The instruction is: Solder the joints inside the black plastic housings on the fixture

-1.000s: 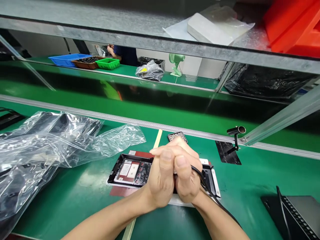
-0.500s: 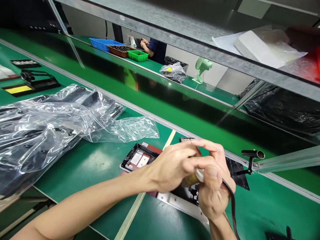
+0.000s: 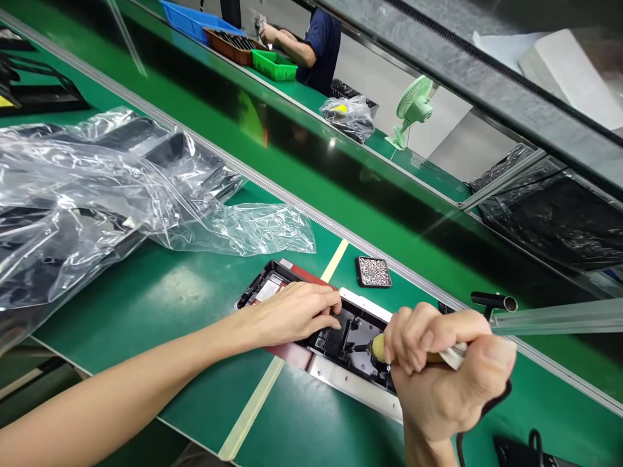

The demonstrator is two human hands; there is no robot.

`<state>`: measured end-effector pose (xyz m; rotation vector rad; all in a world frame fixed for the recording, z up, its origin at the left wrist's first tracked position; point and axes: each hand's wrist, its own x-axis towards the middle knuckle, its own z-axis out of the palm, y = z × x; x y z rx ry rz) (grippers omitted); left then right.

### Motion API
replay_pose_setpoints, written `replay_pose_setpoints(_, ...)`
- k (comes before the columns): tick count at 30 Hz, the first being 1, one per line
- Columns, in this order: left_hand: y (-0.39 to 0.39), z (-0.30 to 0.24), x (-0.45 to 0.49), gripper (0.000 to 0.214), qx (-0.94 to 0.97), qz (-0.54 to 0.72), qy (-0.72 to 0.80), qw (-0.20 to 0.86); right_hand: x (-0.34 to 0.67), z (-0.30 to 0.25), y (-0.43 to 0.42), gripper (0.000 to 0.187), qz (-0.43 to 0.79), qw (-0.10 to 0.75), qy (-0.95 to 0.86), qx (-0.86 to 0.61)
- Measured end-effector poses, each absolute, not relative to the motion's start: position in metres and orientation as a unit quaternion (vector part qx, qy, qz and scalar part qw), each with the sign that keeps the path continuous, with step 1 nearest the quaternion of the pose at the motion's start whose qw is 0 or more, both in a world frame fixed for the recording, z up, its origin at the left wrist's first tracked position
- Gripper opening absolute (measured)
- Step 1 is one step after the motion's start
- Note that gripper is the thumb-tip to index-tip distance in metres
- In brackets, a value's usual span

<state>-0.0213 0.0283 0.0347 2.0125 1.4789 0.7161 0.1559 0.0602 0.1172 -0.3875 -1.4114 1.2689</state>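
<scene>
My right hand (image 3: 445,370) is wrapped around a corded electric screwdriver (image 3: 378,348) with a yellowish nose. Its dark tip points left and down into a long black plastic housing (image 3: 357,337); whether it touches a screw I cannot tell. Over the left part of that housing lies my left hand (image 3: 302,311), fingers bent and thumb apart, with nothing visible between them. The housing sits in a pale metal fixture (image 3: 357,387). Partly under my left hand is a black frame (image 3: 257,285) with a white label inside, on a reddish base (image 3: 311,275).
A small black tray of screws (image 3: 374,272) stands behind the fixture. Clear plastic bags (image 3: 121,188) cover dark parts at left. A black tube holder (image 3: 494,301) is on the right. Beyond the divider, a co-worker (image 3: 311,52) works near bins (image 3: 275,65) and a green fan (image 3: 413,107).
My hands, together at the screwdriver before, have separated. The left has dropped onto the black housing, and the right has brought the screwdriver down into it. The view has shifted.
</scene>
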Motion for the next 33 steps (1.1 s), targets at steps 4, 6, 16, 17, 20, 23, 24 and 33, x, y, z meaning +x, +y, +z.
replay_pose_setpoints(4, 0.026, 0.026, -0.025, 0.016, 0.753, 0.239, 0.547, 0.278, 0.151, 0.122, 0.059, 0.048, 0.561, 0.553, -0.584, -0.196)
replay_pose_setpoints(6, 0.025, 0.024, -0.027, 0.014, 0.754, 0.243, 0.539, 0.285, 0.151, 0.123, 0.058, 0.049, 0.563, 0.55, -0.582, -0.202)
replay_pose_setpoints(16, 0.026, 0.024, -0.026, 0.016, 0.755, 0.268, 0.526, 0.286, 0.157, 0.119, 0.057, 0.037, 0.555, 0.551, -0.592, -0.194)
replay_pose_setpoints(17, 0.026, 0.023, -0.025, 0.017, 0.755, 0.266, 0.527, 0.285, 0.158, 0.118, 0.057, 0.036, 0.555, 0.552, -0.591, -0.195)
replay_pose_setpoints(20, 0.026, 0.023, -0.025, 0.018, 0.754, 0.267, 0.528, 0.286, 0.158, 0.117, 0.058, 0.035, 0.553, 0.554, -0.592, -0.192)
replay_pose_setpoints(23, 0.025, 0.022, -0.025, 0.019, 0.752, 0.274, 0.525, 0.288, 0.157, 0.118, 0.057, 0.037, 0.553, 0.552, -0.593, -0.195)
replay_pose_setpoints(24, 0.025, 0.022, -0.025, 0.019, 0.753, 0.275, 0.525, 0.287, 0.157, 0.119, 0.057, 0.038, 0.553, 0.55, -0.594, -0.197)
replay_pose_setpoints(33, 0.026, 0.02, -0.025, 0.017, 0.755, 0.275, 0.524, 0.28, 0.154, 0.121, 0.055, 0.035, 0.555, 0.547, -0.597, -0.192)
